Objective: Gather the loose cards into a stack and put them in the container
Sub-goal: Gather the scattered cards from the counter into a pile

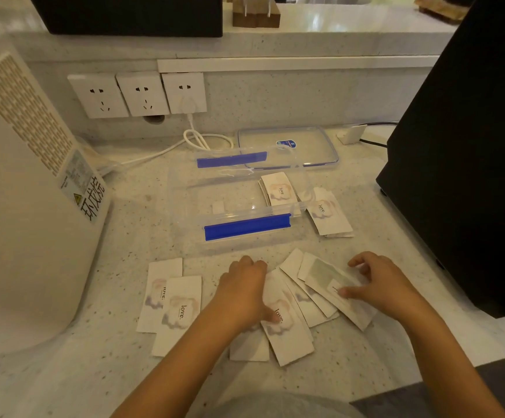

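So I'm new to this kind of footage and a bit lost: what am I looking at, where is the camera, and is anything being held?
There is no machine here. A camera worn on a person's head looks forward and down, so the two bare arms coming in from the bottom are the wearer's own.

On the speckled pale stone counter lie loose white paper cards printed "love.", spread near the hands. Behind them stands a clear plastic container with blue clip flaps, open; a small stack of cards appears to sit at its right end, and more cards lie just outside it. Its clear lid with a blue rim rests further back.

The left hand presses flat on fanned cards. The right hand has its fingers on the rightmost card, with no clear grip yet.
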